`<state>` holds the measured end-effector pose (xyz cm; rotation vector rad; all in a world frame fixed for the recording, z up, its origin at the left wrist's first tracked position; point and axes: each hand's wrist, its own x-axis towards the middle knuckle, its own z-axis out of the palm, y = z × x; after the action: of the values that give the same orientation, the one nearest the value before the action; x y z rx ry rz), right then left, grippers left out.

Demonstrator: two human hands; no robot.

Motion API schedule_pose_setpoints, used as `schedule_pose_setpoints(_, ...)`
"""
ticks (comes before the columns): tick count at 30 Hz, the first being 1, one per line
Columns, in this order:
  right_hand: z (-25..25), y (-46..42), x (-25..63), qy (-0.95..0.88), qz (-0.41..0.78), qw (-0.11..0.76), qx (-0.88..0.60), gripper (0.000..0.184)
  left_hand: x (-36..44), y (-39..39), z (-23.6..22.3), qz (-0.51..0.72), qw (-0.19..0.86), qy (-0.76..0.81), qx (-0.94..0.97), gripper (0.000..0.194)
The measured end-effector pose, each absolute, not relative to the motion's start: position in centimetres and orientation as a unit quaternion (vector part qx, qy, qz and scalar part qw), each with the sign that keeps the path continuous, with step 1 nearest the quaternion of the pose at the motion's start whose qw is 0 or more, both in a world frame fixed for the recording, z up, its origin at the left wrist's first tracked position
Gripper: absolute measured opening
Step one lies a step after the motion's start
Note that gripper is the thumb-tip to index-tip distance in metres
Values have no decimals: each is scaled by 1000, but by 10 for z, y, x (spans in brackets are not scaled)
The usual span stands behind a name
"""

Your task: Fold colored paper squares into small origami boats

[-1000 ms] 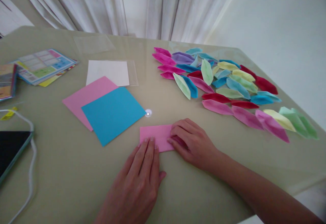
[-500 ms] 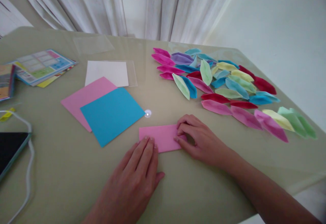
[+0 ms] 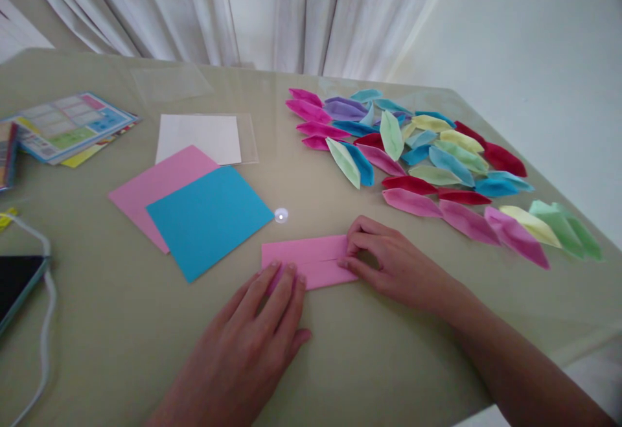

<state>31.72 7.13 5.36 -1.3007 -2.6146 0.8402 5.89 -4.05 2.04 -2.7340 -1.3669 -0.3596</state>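
A folded strip of pink paper [image 3: 313,257] lies on the table in front of me, with a lengthwise line showing across its middle. My left hand [image 3: 262,323] rests on the strip's lower left part, fingers stretched out and slightly spread. At the right end of the strip, my right hand [image 3: 383,258] is closed, thumb and index finger pinching the paper's edge. Just up and left of the strip, a blue square sheet [image 3: 208,219] overlaps a pink square sheet [image 3: 155,190].
Many-coloured folded paper pieces [image 3: 418,161] spread over the right side. A white sheet [image 3: 199,138] lies behind the squares. Printed packets [image 3: 72,126], a dark-screened device [image 3: 19,284] and a white cable [image 3: 46,336] are at the left. Curtains [image 3: 311,12] hang beyond the table [image 3: 389,362].
My right hand has moved right along the pink strip to its end, uncovering more paper. The line across its middle shows more plainly. My left hand's fingers have spread a little.
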Motion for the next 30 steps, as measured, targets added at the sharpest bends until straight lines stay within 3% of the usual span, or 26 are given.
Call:
schedule_pose_setpoints(8, 54, 70, 321, -884, 185, 54, -427, 16, 57, -36, 21, -119, 22, -430, -895, 49)
schedule_pose_setpoints(14, 67, 40, 308, -914, 8, 227, -335, 8, 57, -37, 24, -105, 36, -426, -898, 52)
schedule_pose_setpoints(17, 58, 16, 296, -949, -23, 187, -253, 8, 59, -36, 27, -113, 61, -418, -899, 53)
schedule_pose_setpoints(22, 33, -5, 286, -964, -3, 101, -245, 11, 61, -37, 26, -111, 92, -413, -899, 51)
schedule_pose_setpoints(30, 43, -13, 288, -939, -47, 102, -325, 16, 50, -39, 25, -122, 73, -419, -897, 47)
